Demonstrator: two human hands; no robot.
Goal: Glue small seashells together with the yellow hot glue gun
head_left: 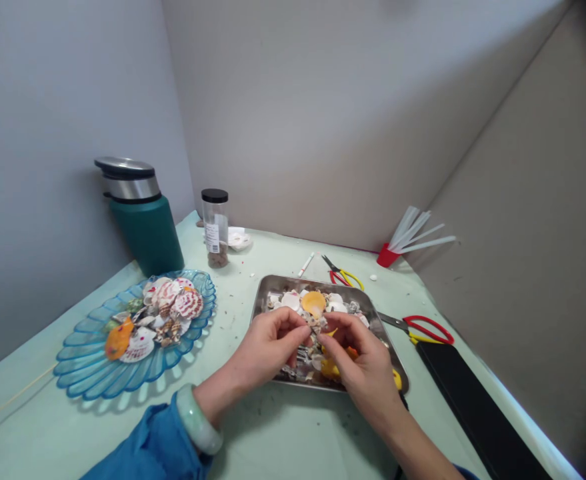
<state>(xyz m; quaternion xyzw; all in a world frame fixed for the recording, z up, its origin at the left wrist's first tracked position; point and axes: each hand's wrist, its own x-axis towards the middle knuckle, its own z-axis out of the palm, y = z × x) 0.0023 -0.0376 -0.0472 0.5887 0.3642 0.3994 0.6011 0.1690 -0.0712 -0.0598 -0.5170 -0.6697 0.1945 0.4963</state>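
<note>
Above the metal tray (267,287), my left hand (275,340) and my right hand (357,350) meet, fingertips pinching a small grey-white spiky shell (315,324) between them. Each hand is closed on one side of it. In the tray lie white shells, a round yellow-orange scallop shell (313,303) just behind my fingers, and small grey pieces. Something yellow (330,368) in the tray is partly hidden by my right hand. A pale green bangle (197,420) circles my left wrist beside a blue sleeve.
At the left is a blue scalloped plate (83,363) with several shells. Behind stand a green bottle (147,230) and a black-lidded jar (215,230). Red-and-yellow scissors (343,273), other scissors (423,330), a long black object (473,407) and a red cup (387,255) with glue sticks surround the tray.
</note>
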